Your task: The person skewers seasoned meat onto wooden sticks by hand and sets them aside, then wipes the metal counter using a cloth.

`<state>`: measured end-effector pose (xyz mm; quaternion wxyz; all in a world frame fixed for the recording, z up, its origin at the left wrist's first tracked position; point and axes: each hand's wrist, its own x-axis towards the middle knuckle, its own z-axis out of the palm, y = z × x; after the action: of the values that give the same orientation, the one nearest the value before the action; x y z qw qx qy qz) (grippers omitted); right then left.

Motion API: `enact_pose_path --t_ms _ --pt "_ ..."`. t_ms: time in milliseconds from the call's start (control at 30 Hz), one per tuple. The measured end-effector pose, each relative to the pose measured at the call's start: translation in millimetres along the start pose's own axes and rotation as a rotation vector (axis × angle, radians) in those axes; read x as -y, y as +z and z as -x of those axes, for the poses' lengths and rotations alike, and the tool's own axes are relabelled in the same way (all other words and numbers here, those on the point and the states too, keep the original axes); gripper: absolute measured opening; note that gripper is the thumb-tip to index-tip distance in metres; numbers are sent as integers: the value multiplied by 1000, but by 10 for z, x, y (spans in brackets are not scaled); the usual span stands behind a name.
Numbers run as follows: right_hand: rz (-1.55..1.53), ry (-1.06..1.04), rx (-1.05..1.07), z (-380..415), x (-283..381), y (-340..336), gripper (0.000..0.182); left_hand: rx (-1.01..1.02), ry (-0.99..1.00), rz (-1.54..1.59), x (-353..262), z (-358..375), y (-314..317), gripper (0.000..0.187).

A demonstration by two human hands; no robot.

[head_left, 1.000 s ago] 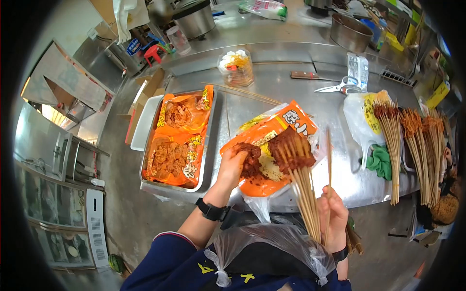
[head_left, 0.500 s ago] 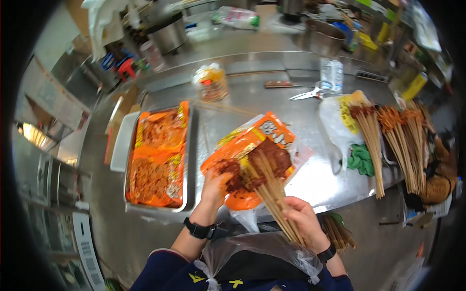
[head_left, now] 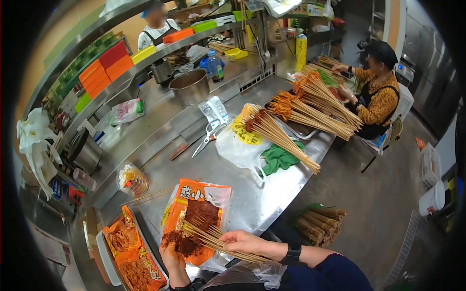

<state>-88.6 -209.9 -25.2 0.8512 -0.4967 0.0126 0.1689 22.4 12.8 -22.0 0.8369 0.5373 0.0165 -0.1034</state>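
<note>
Here, both my grips are full over the orange bag (head_left: 171, 224) – dark red food (head_left: 185, 246) in the left grip (head_left: 173, 258), skewers (head_left: 209, 236) in the right grip (head_left: 239, 241).
My left fingers are curled around the food at the bag's near edge, while my right fingers close round the skewers, whose far ends reach over the bag beside that food; I cannot tell whether any are pierced through it. The bag lies flat on the metal bench (head_left: 242, 198), with a tray (head_left: 151, 252) holding 2 more orange packets (head_left: 120, 236) to its left. Farther right, dark-topped sticks (head_left: 279, 138) lie across a white bag (head_left: 232, 148), near a green cloth (head_left: 277, 160) and scissors (head_left: 209, 137) – and 1 co-worker (head_left: 381, 104) sits past the bench's end.
</note>
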Motion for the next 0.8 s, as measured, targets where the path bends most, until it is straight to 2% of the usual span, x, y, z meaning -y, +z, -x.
enact_pose_path --t_ms 67,167,500,567,800 --pt "-24 -2 -2 2 -41 5 29 28 51 -1 29 11 1 32" --pt "-34 -19 -7 -25 -103 -33 26 -41 44 -37 7 66 48 35" --pt "-105 -44 18 -27 -57 -16 17 -49 23 -73 45 48 -34 34" --pt "-124 -43 6 -23 -70 -13 16 -52 35 -12 72 22 -79 23" --pt "-38 -12 1 -31 -73 -30 11 -15 42 -34 36 51 -23 28"
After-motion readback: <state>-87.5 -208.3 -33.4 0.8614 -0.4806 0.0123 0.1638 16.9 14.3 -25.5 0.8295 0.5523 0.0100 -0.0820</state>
